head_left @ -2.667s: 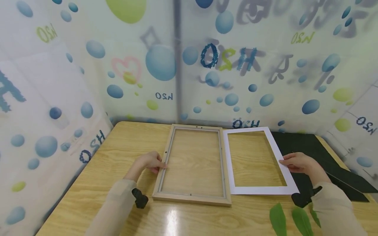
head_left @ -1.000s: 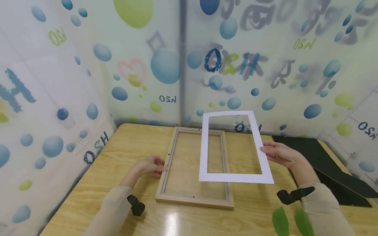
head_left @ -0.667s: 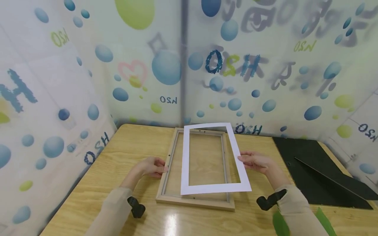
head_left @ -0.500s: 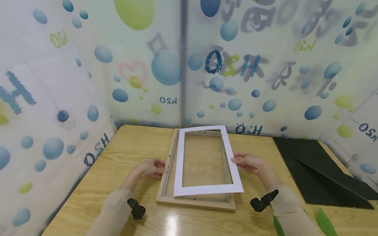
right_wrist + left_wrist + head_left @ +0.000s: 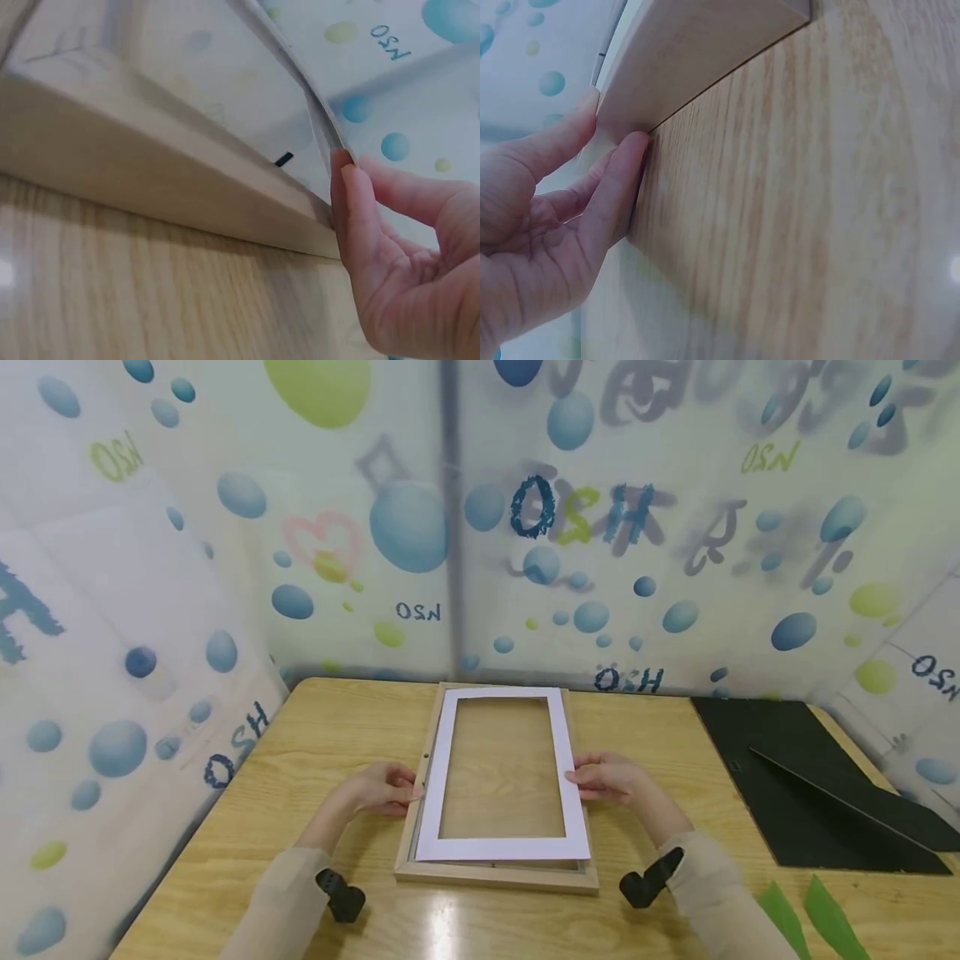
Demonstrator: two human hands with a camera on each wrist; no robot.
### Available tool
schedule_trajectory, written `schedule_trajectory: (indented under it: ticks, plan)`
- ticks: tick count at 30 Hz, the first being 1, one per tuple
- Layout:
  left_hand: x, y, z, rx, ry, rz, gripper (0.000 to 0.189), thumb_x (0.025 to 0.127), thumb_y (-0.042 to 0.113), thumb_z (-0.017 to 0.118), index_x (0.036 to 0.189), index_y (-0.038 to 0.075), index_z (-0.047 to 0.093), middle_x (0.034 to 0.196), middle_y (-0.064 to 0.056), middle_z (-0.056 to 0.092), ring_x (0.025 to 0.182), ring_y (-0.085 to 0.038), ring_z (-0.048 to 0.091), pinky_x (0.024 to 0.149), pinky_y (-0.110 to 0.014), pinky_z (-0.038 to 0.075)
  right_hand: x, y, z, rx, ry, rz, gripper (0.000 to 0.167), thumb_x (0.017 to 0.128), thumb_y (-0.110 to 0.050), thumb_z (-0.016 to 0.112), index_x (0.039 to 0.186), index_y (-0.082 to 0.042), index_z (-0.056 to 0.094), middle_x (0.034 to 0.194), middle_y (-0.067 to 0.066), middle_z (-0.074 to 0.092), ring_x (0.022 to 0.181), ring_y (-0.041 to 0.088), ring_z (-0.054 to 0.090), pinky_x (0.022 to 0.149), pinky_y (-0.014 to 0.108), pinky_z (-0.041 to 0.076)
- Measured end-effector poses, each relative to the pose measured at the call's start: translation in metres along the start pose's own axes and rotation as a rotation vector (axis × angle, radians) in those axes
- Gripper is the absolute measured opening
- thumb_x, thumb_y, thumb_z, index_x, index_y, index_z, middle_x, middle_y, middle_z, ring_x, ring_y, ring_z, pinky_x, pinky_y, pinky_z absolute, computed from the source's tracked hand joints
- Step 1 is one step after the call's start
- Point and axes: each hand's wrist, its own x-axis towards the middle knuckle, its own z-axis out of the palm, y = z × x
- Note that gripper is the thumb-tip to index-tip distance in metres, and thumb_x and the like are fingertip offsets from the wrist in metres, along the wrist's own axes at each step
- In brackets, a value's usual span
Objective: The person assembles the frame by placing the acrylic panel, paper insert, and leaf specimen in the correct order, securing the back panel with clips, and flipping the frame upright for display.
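A light wooden picture frame lies flat on the table, with a clear pane inside it. My left hand grips its left side; in the left wrist view the thumb is at the top edge and the fingers are low against the side. Over the frame is a white picture mat with a rectangular opening. My right hand pinches the mat's right border between thumb and fingers. In the right wrist view, the mat's edge stands tilted above the frame's side.
A black backing board with its stand flap raised lies on the right of the wooden table. Green leaves lie at the front right. A printed curtain hangs behind the table.
My right hand has lifted the mat from beside the frame, carried it left and lowered it over the frame. My left hand has stayed on the frame's left side.
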Motion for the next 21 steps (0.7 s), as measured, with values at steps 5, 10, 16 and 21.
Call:
schedule_trajectory:
  ticks: [5,10,16,21]
  plan:
    - [0.0,-0.001,0.0,0.008,0.004,0.0,0.046,0.084,0.012,0.066,0.118,-0.01,0.044,0.1,-0.013,0.053,0.081,-0.013,0.057,0.075,-0.031,0.054,-0.002,-0.004,0.011,-0.111,0.071,-0.007,0.039,0.084,-0.005,0.063,0.114,0.012,0.045,0.075,0.002,0.055,0.062,0.006,0.056,0.058,0.02,0.053]
    - [0.0,-0.003,0.0,0.018,0.015,-0.005,0.047,0.083,0.015,0.067,0.118,-0.009,0.046,0.1,-0.013,0.054,0.082,-0.013,0.057,0.076,-0.031,0.054,-0.004,-0.012,0.024,-0.398,0.213,-0.043,0.031,0.082,-0.008,0.066,0.102,0.011,0.053,0.071,0.005,0.055,0.054,0.008,0.055,0.052,0.021,0.052]
    - [0.0,-0.003,0.0,-0.01,0.015,-0.005,0.046,0.084,0.012,0.066,0.118,-0.01,0.044,0.099,-0.012,0.053,0.081,-0.012,0.056,0.075,-0.03,0.054,-0.01,-0.025,0.038,-0.716,0.325,-0.104,0.022,0.079,-0.015,0.069,0.074,0.003,0.058,0.058,0.004,0.052,0.049,0.011,0.052,0.046,0.021,0.044]
    - [0.0,-0.002,0.0,0.007,0.01,-0.007,0.046,0.084,0.014,0.066,0.118,-0.01,0.045,0.099,-0.012,0.053,0.081,-0.013,0.057,0.075,-0.031,0.054,-0.014,-0.028,0.043,-0.82,0.365,-0.147,0.024,0.078,-0.017,0.071,0.068,0.001,0.057,0.052,0.002,0.048,0.045,0.011,0.045,0.042,0.02,0.035]
